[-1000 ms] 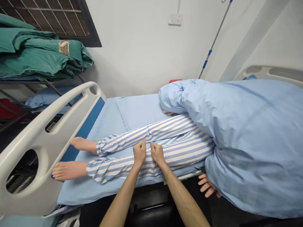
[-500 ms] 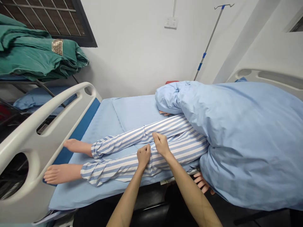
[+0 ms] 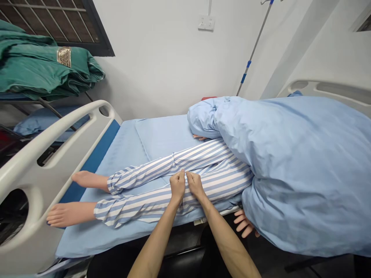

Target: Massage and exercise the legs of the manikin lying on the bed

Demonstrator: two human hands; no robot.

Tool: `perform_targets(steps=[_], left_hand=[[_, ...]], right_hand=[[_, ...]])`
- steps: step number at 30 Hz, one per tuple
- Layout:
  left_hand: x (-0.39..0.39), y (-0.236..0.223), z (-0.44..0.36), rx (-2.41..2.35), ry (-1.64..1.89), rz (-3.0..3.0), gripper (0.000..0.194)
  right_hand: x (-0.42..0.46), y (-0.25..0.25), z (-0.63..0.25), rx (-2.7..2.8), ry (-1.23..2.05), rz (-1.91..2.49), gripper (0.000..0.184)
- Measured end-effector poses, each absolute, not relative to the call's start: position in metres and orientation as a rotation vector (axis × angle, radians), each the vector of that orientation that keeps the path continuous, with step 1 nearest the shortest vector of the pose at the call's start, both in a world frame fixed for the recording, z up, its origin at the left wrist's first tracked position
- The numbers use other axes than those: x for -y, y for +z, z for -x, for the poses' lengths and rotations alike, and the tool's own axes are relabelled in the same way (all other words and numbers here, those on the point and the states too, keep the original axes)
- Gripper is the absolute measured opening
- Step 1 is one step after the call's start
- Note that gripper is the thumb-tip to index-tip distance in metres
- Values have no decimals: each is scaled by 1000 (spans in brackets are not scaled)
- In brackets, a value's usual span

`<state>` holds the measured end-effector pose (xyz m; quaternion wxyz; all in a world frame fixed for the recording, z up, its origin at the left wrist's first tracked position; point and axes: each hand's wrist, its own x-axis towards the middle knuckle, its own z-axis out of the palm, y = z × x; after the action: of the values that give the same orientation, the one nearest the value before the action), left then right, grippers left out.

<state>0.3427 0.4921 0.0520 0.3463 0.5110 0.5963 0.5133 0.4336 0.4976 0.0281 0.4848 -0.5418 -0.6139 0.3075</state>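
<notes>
A manikin lies on the bed, its legs in blue-and-white striped trousers (image 3: 139,200). My left hand (image 3: 177,184) is closed in a fist above the thigh and knee area of the nearer leg. Just to its right, my right hand (image 3: 194,183) makes a fist too, thumb side up. The two fists are side by side with a narrow gap, and no cloth shows bunched in either. Bare feet (image 3: 71,214) stick out of the trouser cuffs on the left. A light blue quilt (image 3: 290,166) covers the upper body, and a manikin hand (image 3: 245,223) hangs out below it.
The bed's white footboard (image 3: 72,143) rises at the left and the headboard (image 3: 333,90) at the far right. Behind the bed stands an IV pole (image 3: 252,58). Green folded covers (image 3: 43,69) lie on a rack at the upper left. A wall socket (image 3: 206,23) is above.
My right fist has moved down and slightly left, and my left fist slightly up, so they are now level and closer together. The view has shifted a little; the trousers and quilt look the same.
</notes>
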Motion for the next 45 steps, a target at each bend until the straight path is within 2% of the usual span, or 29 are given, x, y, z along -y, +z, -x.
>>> perform_targets(steps=[7,15,24,28,35,41,45], left_hand=[[-487,26,-364,-1692,1274,-1387,42],[-487,29,-364,-1721,1214,-1508,43],[-491,39,-373,-1579,1280,-1268,44],[-494,51,-394,-1409,1357,-1106,47],[-487,37,-409,-1642,1271,-1474,42],[-489,35,-408,-1644,1172,-1590,41],[-487,34,-408,-1642,1175,-1618,43]], right_hand=[[-498,26,-431,1370,784,1342,46],[-495,83,-461,1584,575,1356,50],[-486,29,-472,1616,472,1546,47],[-488,29,-475,1518,552,1438,49],[-491,37,-480,1376,656,1365,49],[-490,78,-500,1530,483,1347,47],[-486,59,-512,1583,440,1370,45]])
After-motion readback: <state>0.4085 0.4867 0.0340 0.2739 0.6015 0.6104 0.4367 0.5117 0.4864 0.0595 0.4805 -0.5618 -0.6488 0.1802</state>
